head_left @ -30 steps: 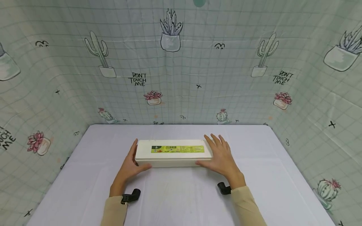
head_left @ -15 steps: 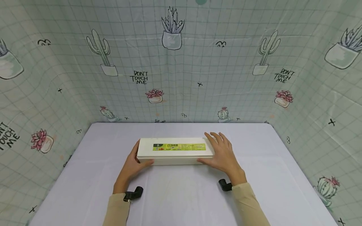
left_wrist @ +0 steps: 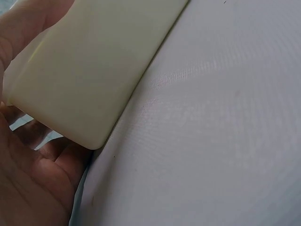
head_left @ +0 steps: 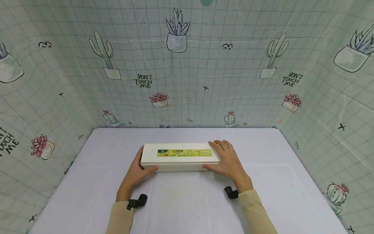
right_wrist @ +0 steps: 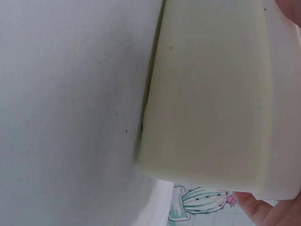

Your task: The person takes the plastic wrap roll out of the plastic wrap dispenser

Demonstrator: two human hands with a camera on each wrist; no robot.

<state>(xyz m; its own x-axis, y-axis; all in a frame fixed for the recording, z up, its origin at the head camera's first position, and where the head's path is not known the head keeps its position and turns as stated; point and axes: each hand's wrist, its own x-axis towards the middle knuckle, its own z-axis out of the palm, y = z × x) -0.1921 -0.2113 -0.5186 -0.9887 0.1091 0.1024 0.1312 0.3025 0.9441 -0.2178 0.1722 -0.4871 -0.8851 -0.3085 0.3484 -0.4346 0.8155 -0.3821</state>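
A long white cling film box [head_left: 181, 167] with a yellow-green label on its lid lies lengthwise in front of me on the table. My left hand [head_left: 135, 172] grips its left end, with the thumb on the front face and the fingers behind the end. At the right end my right hand [head_left: 230, 165] holds the box, thumb on the front and fingers bent over the far right corner. In the left wrist view the left thumb [left_wrist: 33, 21] overlaps the top edge of the box. Only parts of the right fingers show in the right wrist view.
White cloth covers the table [head_left: 181, 201], whose far edge meets a grid-patterned curtain [head_left: 187, 71] printed with cacti. The curtain also hangs at both sides. A small black camera is strapped to each wrist.
The right fingers have drawn in, closer to the right end of the box. The left hand keeps its hold, and the box shows no clear movement on the table.
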